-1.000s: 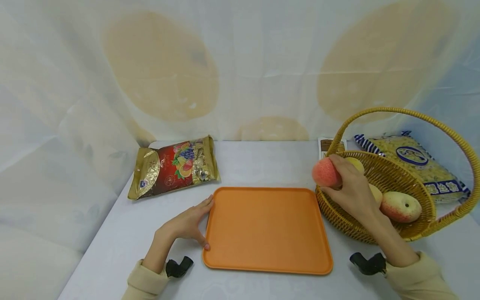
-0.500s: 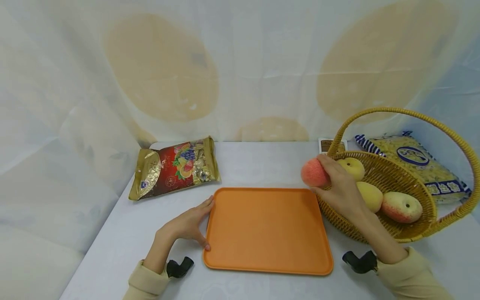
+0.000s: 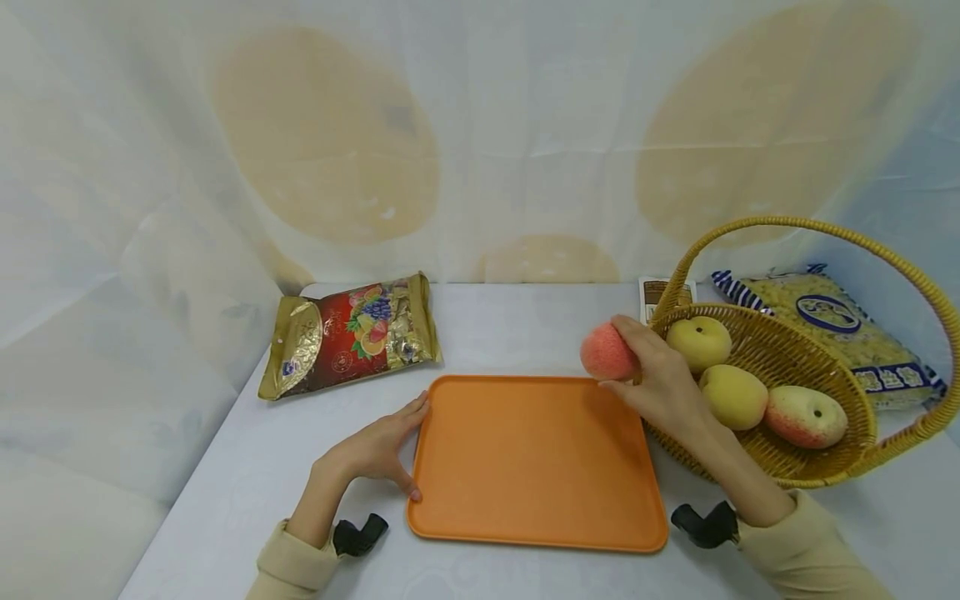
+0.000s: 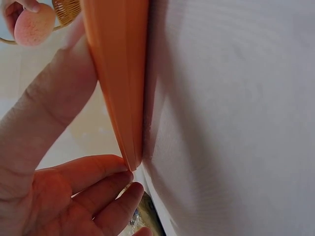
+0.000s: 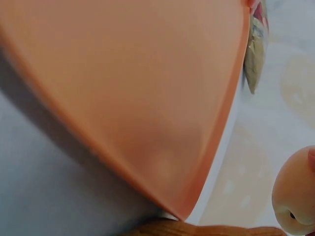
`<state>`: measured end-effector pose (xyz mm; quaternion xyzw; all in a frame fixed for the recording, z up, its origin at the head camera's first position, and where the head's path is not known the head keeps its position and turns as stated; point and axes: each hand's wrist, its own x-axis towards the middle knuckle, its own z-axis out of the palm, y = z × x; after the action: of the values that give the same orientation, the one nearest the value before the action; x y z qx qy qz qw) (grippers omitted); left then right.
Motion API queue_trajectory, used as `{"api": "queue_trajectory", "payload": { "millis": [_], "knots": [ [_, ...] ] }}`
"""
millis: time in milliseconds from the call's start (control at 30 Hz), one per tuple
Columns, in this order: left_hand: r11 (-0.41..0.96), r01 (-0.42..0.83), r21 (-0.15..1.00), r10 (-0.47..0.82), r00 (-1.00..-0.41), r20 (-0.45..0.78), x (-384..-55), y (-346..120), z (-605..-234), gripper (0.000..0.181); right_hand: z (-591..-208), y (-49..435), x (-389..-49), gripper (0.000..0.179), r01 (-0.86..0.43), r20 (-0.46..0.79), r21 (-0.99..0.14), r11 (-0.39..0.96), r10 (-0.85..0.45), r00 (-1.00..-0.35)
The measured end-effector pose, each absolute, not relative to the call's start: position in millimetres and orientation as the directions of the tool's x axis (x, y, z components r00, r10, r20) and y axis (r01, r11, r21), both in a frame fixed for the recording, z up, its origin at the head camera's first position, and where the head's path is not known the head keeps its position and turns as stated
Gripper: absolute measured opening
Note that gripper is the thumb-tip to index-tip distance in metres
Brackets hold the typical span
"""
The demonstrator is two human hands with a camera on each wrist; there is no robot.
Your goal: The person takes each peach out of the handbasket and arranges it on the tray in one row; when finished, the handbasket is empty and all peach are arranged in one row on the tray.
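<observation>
A pink-red peach [image 3: 606, 352] is pinched between the thumb and fingers of my right hand [image 3: 663, 383], held above the tray's far right corner. In the right wrist view the same peach [image 5: 295, 189] shows its pale side with a dark stem hole. An orange rectangular tray [image 3: 540, 467] lies on the table. My left hand [image 3: 369, 450] touches its left edge, thumb and fingers spread apart; the left wrist view shows thumb and fingertips against the tray's side [image 4: 120, 64]. Right of the tray, a wicker basket [image 3: 795, 354] holds a yellow peach [image 3: 699, 342], another yellow peach [image 3: 733, 397] and a red-and-cream peach [image 3: 806, 417].
The basket's tall handle [image 3: 795, 222] arches over it. Behind the basket lie a yellow packet with striped ends [image 3: 832, 325] and a small brown-and-white packet [image 3: 652, 293]. A red-and-gold bag [image 3: 348, 337] lies at the back left. A pale cloth hangs behind the table.
My right hand has carried the peach leftward from over the basket to above the tray's far right corner, uncovering the yellow peaches. My left hand has stayed at the tray's edge.
</observation>
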<state>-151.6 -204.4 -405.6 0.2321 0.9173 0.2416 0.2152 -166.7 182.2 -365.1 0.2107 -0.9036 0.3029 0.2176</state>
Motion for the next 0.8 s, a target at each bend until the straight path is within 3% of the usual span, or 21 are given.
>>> {"api": "queue_trajectory", "payload": {
  "millis": [800],
  "knots": [
    [0.791, 0.321, 0.520, 0.521, -0.799, -0.299, -152.8, -203.4, -407.4, 0.123, -377.1, 160.9, -167.9, 0.081, -0.522, 0.475, -0.473, 0.710, -0.293, -0.830]
  ]
}}
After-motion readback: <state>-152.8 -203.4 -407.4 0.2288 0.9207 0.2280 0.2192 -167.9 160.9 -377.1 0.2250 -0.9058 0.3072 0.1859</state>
